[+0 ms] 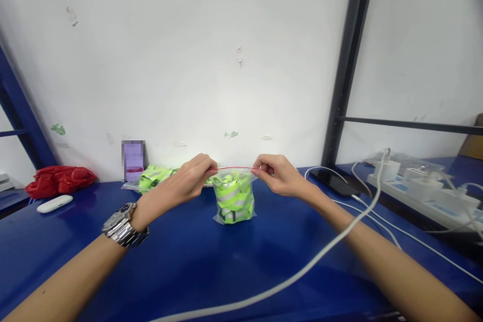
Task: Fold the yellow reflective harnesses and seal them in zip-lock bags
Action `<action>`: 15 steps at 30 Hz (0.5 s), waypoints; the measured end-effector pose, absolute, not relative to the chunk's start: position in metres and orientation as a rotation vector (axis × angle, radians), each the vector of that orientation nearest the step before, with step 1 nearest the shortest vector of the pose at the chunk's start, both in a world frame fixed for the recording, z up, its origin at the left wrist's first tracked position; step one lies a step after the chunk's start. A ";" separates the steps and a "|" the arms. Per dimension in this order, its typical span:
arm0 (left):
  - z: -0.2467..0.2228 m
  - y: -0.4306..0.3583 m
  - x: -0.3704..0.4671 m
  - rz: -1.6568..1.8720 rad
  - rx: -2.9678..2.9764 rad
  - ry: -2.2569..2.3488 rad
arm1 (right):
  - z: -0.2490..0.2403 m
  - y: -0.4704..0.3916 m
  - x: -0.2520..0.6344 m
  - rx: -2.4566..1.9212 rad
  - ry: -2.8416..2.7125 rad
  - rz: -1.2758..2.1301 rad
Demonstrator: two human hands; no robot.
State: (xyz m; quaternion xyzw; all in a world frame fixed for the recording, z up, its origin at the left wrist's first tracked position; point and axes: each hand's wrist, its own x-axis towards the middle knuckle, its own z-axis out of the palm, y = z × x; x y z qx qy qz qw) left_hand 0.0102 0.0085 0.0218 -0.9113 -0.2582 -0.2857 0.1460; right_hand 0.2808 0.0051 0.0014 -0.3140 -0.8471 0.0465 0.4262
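A clear zip-lock bag (pixel 234 200) hangs upright between my hands, its red zip line stretched straight along the top. Folded neon-yellow reflective straps with grey bands and a small dark buckle fill it. My left hand (pixel 194 175), with a metal watch on the wrist, pinches the bag's top left corner. At the top right corner my right hand (pixel 277 173) pinches it between thumb and fingers. Behind my left hand, another clear bag with neon-yellow straps (pixel 154 177) lies on the blue table (pixel 181 261), partly hidden.
Red crumpled fabric (pixel 60 181) and a white oval case (pixel 55 204) lie at the left. A phone with a lit screen (pixel 134 160) leans on the wall. At right are a dark phone (pixel 332 182) and a power strip with chargers (pixel 422 191). A white cable (pixel 287 282) crosses the foreground.
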 end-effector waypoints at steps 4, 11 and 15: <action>0.019 0.007 0.012 -0.799 -2.629 -0.812 | 0.003 0.004 0.279 -0.769 -2.116 0.144; 0.034 0.000 0.014 -0.843 -2.723 -0.914 | 0.007 0.001 0.282 -0.755 -2.147 0.200; 0.048 -0.007 0.028 -0.783 -2.753 -0.891 | 0.010 -0.004 0.278 -0.712 -2.142 0.171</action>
